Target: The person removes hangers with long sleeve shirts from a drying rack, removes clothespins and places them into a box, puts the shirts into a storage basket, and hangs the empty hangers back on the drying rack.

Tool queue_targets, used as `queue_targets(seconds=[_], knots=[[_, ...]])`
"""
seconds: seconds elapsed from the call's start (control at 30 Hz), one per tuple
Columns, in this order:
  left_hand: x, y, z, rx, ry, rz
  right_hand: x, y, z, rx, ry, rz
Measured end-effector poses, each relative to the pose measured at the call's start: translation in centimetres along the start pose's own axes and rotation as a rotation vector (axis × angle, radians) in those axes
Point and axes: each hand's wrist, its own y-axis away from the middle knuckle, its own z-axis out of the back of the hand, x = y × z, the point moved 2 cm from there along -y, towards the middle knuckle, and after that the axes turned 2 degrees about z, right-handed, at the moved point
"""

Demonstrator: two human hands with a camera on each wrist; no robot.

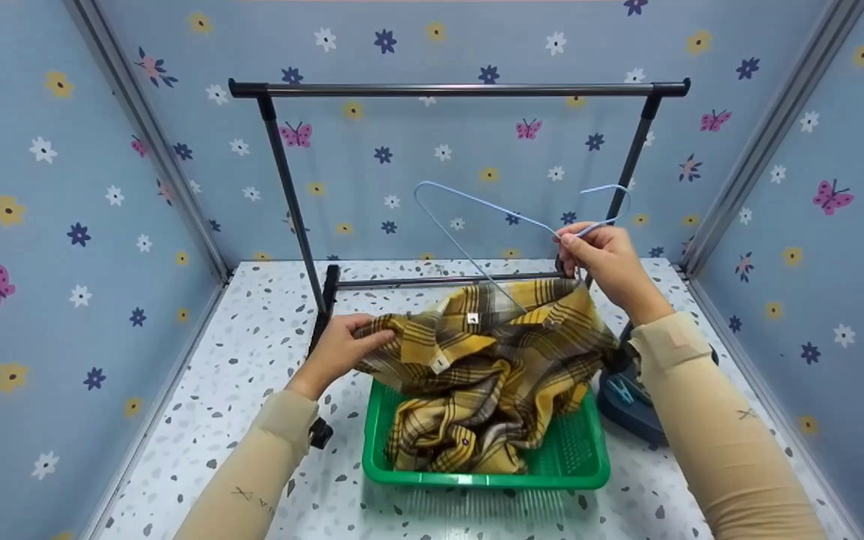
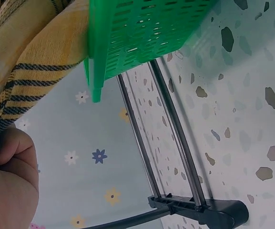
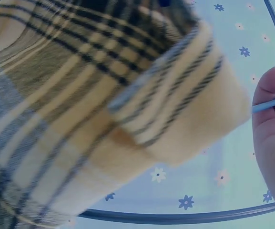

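A yellow, grey and black plaid shirt [image 1: 507,375] droops in folds into a green basket [image 1: 597,450]. My left hand [image 1: 338,349] pinches the shirt near its collar on the left, thumb on top of the cloth. In my right hand [image 1: 604,259] is a light blue wire hanger [image 1: 477,199], gripped at the neck below its hook. One hanger shoulder points up and left above the shirt; the lower part goes behind the collar cloth. In the right wrist view the shirt [image 3: 127,109] fills the left, and the hand [image 3: 273,105] holds the hanger wire [image 3: 269,103].
Behind the basket stands a black garment rack [image 1: 462,90] with a horizontal top bar. A dark blue container [image 1: 638,420] with a light blue clothes peg [image 1: 619,390] sits right of the basket. Flowered walls [image 1: 64,187] enclose the speckled table [image 1: 199,427].
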Motion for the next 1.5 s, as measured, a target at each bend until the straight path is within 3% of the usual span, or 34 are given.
queue_targets(seconds=[0.3, 0.57, 1.0, 1.2, 1.5], knots=[[-0.3, 0.1, -0.8, 0.181, -0.118, -0.029, 0.9, -0.4, -0.4, -0.033, -0.033, 0.03], [-0.3, 0.4, -1.2, 0.267, -0.16, -0.03, 2.4, -1.2, -0.8, -0.063, -0.034, 0.071], [0.3, 0.7, -1.0, 0.317, -0.207, -0.009, 5.5, -1.9, -0.6, -0.151, -0.121, 0.166], [0.5, 0.7, -0.6, 0.303, -0.226, -0.024, 6.9, -2.3, -0.2, -0.142, -0.008, 0.198], [0.9, 0.8, -0.2, 0.246, -0.207, -0.011, 6.1, -1.7, -0.2, -0.069, 0.219, 0.155]])
